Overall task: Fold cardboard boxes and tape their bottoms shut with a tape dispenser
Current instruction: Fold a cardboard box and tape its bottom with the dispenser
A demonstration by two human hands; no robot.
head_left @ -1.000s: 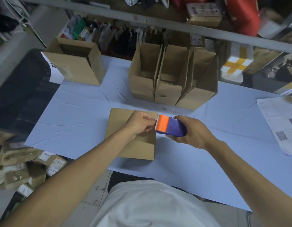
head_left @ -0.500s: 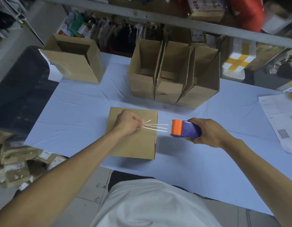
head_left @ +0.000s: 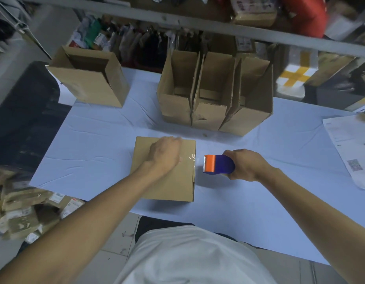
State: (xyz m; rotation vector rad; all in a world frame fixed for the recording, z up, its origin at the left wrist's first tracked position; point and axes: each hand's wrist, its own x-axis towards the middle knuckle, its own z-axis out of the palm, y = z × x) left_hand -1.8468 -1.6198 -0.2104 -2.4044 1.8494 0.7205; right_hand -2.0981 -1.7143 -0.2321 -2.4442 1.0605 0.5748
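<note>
At the near edge of the bench (head_left: 259,212), we catch a strip of clear tape freshly laid: half a second ago it stretched in mid-air between the box and the dispenser; now it lies across the upturned bottom of the cardboard box (head_left: 163,181), glinting at the box's right edge. Our left hand (head_left: 165,154) rests on the box, fingers blurred, apparently smoothing the tape down; whether they are curled we cannot tell. Our right hand (head_left: 245,166) grips the blue-and-orange tape dispenser (head_left: 218,164), now close beside the box's right side, its toothed blade facing the box. We judge the strip ready to be cut. Toward the far edge stand three open boxes (head_left: 214,99) in a row, and a fourth open box (head_left: 89,78) at the far left corner.
</note>
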